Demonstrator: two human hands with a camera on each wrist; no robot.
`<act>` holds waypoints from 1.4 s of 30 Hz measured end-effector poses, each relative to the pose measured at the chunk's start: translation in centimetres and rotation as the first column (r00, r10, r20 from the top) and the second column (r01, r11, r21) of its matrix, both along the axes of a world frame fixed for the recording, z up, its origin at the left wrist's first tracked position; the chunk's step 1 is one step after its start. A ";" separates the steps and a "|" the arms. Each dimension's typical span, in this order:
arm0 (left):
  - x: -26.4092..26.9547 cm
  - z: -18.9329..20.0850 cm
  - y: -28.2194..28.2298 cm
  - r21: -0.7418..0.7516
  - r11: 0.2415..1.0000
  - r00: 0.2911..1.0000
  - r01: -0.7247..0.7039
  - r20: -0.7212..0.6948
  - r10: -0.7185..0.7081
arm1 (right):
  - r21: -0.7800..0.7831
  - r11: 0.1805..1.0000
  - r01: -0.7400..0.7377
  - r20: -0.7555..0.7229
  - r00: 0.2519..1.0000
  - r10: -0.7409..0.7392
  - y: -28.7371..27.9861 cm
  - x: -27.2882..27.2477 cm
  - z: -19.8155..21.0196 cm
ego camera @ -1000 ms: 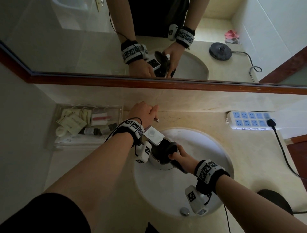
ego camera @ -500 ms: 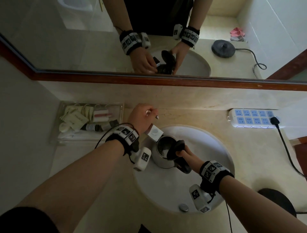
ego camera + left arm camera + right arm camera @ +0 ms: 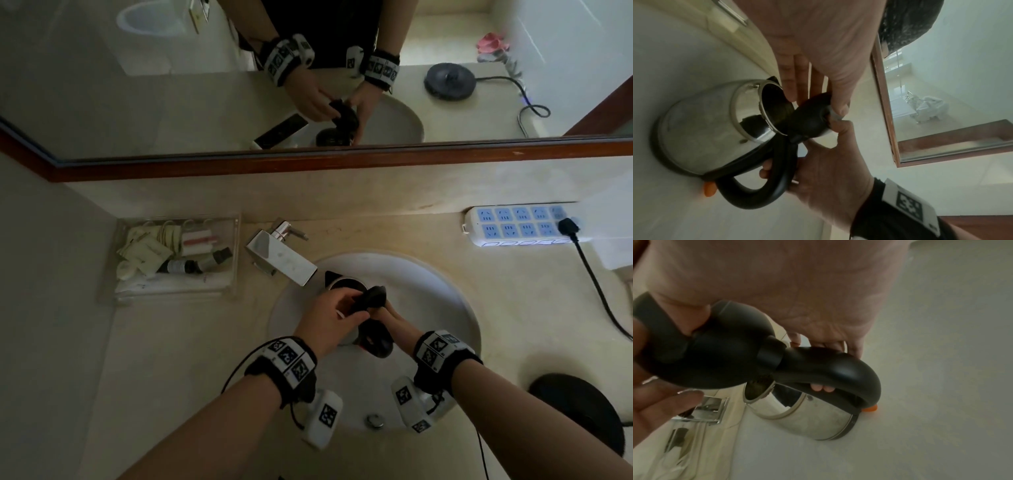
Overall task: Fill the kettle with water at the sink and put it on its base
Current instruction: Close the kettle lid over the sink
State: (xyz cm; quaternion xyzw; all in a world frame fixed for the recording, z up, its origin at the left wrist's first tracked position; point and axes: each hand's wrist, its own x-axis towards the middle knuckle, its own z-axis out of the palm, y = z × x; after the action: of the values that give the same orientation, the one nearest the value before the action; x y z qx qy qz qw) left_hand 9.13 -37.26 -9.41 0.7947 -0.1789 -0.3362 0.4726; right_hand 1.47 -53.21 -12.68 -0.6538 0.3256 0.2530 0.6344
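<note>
A steel kettle (image 3: pixel 346 284) with a black handle (image 3: pixel 376 339) stands in the white sink (image 3: pixel 428 301), just off the end of the faucet spout (image 3: pixel 284 260). Its black lid (image 3: pixel 371 298) is hinged up and the mouth is uncovered. My left hand (image 3: pixel 329 318) pinches the lid (image 3: pixel 809 116) between thumb and fingers. My right hand (image 3: pixel 400 325) grips the handle (image 3: pixel 828 369), fingers curled under it. No water stream shows at the spout. The round black kettle base (image 3: pixel 579 411) lies on the counter at the lower right.
A clear tray (image 3: pixel 236 240) of toiletries sits left of the faucet. A blue and white power strip (image 3: pixel 524 226) with a black plug and cord lies at the back right. A mirror (image 3: pixel 137 85) runs along the wall behind. The drain (image 3: pixel 375 419) is near the sink's front.
My left hand left the faucet lever and came down onto the kettle's lid. My right hand kept its grip on the handle, and the faucet is now uncovered.
</note>
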 end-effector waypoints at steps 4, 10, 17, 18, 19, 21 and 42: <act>-0.1 -0.5 -1.0 0.065 0.998 0.998 -0.024 0.067 0.020 | 0.034 0.999 0.027 -0.004 1.000 -0.027 -0.7 -0.1 -0.7; 0.7 -1.8 -1.0 0.009 0.967 0.967 -0.255 0.000 0.255 | -0.018 0.999 -0.045 -0.048 0.998 0.044 -0.7 -0.1 -0.1; 1.8 -4.8 -1.2 0.112 0.918 0.924 -0.381 0.086 0.373 | -0.129 0.982 -0.134 -0.038 0.991 0.130 -0.7 -0.6 -1.4; 1.9 -5.1 -1.1 0.119 0.917 0.924 -0.381 0.079 0.373 | -0.150 0.979 -0.138 -0.036 0.990 0.135 -0.7 -0.6 -1.6; 2.1 -5.4 -1.1 0.124 0.917 0.925 -0.380 0.080 0.373 | -0.165 0.975 -0.150 -0.038 0.989 0.145 -0.6 -0.7 -1.7; 2.3 -5.6 -1.1 0.140 0.917 0.927 -0.374 0.091 0.364 | -0.181 0.970 -0.165 -0.037 0.986 0.161 -0.7 -0.8 -1.8; 4.4 -7.6 -2.3 0.117 0.943 0.922 -0.311 -0.205 0.329 | -0.332 0.920 -0.206 -0.137 0.976 0.169 -0.3 -1.9 -4.0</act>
State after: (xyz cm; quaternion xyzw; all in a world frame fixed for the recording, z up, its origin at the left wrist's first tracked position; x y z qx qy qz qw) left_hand 13.49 -39.58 -17.03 0.7895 0.0210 -0.3482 0.5050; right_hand -0.46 -53.53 -16.71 -0.7685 0.3337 0.2863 0.4649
